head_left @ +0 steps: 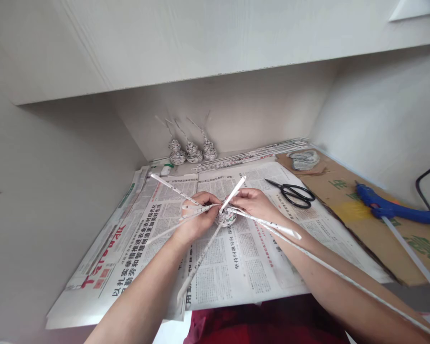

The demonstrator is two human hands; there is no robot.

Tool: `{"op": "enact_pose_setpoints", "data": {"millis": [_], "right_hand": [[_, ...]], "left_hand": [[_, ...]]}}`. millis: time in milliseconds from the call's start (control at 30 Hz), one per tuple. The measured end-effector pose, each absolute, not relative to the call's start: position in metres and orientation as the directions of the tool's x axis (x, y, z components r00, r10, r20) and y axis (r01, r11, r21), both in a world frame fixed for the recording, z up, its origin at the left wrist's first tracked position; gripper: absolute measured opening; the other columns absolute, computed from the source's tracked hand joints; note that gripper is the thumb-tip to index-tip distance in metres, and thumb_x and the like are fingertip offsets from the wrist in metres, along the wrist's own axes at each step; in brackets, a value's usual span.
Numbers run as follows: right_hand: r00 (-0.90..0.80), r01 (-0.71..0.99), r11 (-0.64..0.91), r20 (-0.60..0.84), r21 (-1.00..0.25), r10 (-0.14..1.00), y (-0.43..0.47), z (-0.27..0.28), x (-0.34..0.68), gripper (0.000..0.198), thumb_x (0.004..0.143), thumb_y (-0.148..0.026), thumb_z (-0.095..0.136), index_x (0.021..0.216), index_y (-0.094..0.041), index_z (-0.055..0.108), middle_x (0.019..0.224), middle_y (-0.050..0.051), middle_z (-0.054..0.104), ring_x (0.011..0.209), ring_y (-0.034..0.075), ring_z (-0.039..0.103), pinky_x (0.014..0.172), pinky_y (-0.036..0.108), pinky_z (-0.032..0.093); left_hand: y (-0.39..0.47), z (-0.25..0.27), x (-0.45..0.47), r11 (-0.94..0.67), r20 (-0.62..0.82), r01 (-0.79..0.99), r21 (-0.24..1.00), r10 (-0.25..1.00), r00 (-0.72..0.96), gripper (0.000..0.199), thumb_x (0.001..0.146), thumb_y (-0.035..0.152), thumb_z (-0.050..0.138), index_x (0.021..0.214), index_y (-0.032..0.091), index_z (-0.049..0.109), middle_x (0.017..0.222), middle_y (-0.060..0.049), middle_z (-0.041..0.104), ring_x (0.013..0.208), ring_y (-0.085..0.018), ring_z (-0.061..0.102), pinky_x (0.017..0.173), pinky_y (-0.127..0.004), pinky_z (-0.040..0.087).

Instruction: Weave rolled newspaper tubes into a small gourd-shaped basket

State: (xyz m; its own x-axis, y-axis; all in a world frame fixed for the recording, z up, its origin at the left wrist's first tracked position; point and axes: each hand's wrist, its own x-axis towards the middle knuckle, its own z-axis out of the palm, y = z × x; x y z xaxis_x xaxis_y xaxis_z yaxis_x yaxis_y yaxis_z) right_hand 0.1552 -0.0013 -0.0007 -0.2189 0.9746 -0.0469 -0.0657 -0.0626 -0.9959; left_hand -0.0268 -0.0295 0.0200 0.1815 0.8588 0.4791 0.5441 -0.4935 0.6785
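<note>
Between my two hands is a small round weave of rolled newspaper strips (228,219), with several strips sticking out around it. My left hand (200,215) grips its left side, fingers closed where the strips meet. From the other side my right hand (251,200) pinches near the top of the weave. One long paper strip (322,260) trails from there past my right forearm to the lower right. The fingertips partly cover the weave. Black-handled scissors (295,193) lie on the newspaper (215,286) to the right of my right hand.
Three gourd-shaped paper weaves (194,154) stand at the back wall, beside a bundle of paper rods (254,155). At right, a blue glue gun (394,208) and a grey crumpled cloth (304,160) rest on cardboard (354,215). An overhanging panel (200,43) spans above.
</note>
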Motion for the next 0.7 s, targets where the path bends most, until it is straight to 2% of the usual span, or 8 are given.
{"op": "enact_pose_setpoints", "data": {"millis": [133, 267, 400, 467, 567, 700], "right_hand": [[-0.218, 0.038, 0.039, 0.030, -0.998, 0.976, -0.005, 0.005, 0.156, 0.028, 0.062, -0.040, 0.077, 0.067, -0.015, 0.066, 0.063, 0.000, 0.065, 0.057, 0.012, 0.059, 0.055, 0.023, 0.045], [-0.260, 0.165, 0.181, 0.134, -0.970, 0.956, -0.013, 0.012, 0.156, 0.025, 0.069, -0.040, 0.073, 0.072, -0.016, 0.067, 0.067, 0.002, 0.068, 0.059, 0.013, 0.060, 0.056, 0.024, 0.045], [-0.309, 0.222, 0.275, 0.200, -0.935, 0.930, -0.019, 0.016, 0.157, 0.021, 0.076, -0.038, 0.068, 0.074, -0.016, 0.068, 0.067, 0.002, 0.067, 0.058, 0.012, 0.058, 0.054, 0.023, 0.044], [-0.327, 0.240, 0.304, 0.218, -0.922, 0.920, -0.020, 0.017, 0.157, 0.020, 0.077, -0.036, 0.067, 0.074, -0.017, 0.069, 0.067, 0.002, 0.067, 0.057, 0.012, 0.057, 0.054, 0.023, 0.043], [-0.323, 0.243, 0.300, 0.214, -0.923, 0.922, -0.019, 0.017, 0.157, 0.020, 0.077, -0.036, 0.066, 0.074, -0.016, 0.069, 0.068, 0.002, 0.067, 0.058, 0.012, 0.057, 0.054, 0.023, 0.043], [-0.379, 0.170, 0.280, 0.199, -0.945, 0.904, -0.017, 0.019, 0.157, 0.018, 0.080, -0.033, 0.064, 0.086, -0.017, 0.069, 0.080, 0.004, 0.069, 0.072, 0.014, 0.063, 0.065, 0.026, 0.048]], "left_hand": [[-0.030, 0.022, -0.025, -0.407, 0.407, 0.573, 0.711, 0.903, 0.136, 0.006, 0.075, 0.018, 0.063, 0.072, 0.019, 0.068, 0.072, -0.001, 0.068, 0.067, -0.014, 0.062, 0.064, -0.025, 0.048], [-0.030, 0.022, -0.024, -0.345, 0.343, 0.570, 0.745, 0.932, 0.116, 0.007, 0.074, 0.019, 0.062, 0.070, 0.017, 0.067, 0.068, 0.000, 0.068, 0.062, -0.013, 0.060, 0.057, -0.022, 0.045], [-0.028, 0.017, -0.024, -0.304, 0.287, 0.533, 0.789, 0.951, 0.117, 0.007, 0.074, 0.021, 0.062, 0.070, 0.017, 0.065, 0.065, 0.000, 0.066, 0.057, -0.012, 0.058, 0.051, -0.021, 0.042], [-0.027, 0.015, -0.024, -0.312, 0.284, 0.511, 0.801, 0.949, 0.136, 0.006, 0.075, 0.021, 0.063, 0.075, 0.017, 0.066, 0.068, 0.000, 0.067, 0.059, -0.012, 0.060, 0.052, -0.021, 0.044], [-0.027, 0.015, -0.025, -0.378, 0.337, 0.536, 0.755, 0.925, 0.177, 0.008, 0.075, 0.019, 0.063, 0.079, 0.019, 0.070, 0.077, -0.002, 0.069, 0.069, -0.015, 0.063, 0.062, -0.025, 0.048], [-0.025, 0.018, -0.027, -0.432, 0.389, 0.549, 0.716, 0.899, 0.200, 0.010, 0.076, 0.016, 0.063, 0.078, 0.018, 0.073, 0.076, -0.003, 0.068, 0.072, -0.015, 0.063, 0.069, -0.027, 0.049]]}}
